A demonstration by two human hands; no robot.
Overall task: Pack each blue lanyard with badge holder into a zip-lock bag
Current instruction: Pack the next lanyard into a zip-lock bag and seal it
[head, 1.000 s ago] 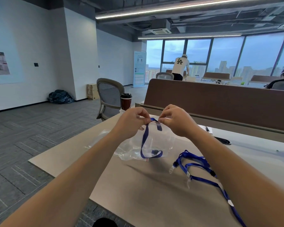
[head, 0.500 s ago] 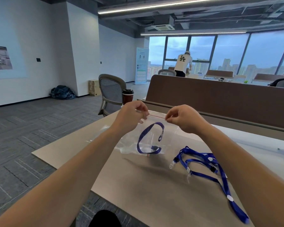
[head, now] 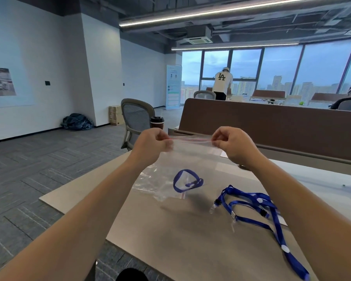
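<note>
The left hand now pinches the left corner of the zip-lock bag between curled fingers. One second ago both hands were close together at the mouth, pushing the strap in. Since then they have moved apart, and the red zip line is stretched tight between them. The blue lanyard has dropped to the bottom of the hanging bag, fully inside; its badge holder I cannot see clearly. The right hand pinches the other corner in the same way. I judge that sealing comes next. At the right, more loose lanyards lie on the bench, not yet packed.
</note>
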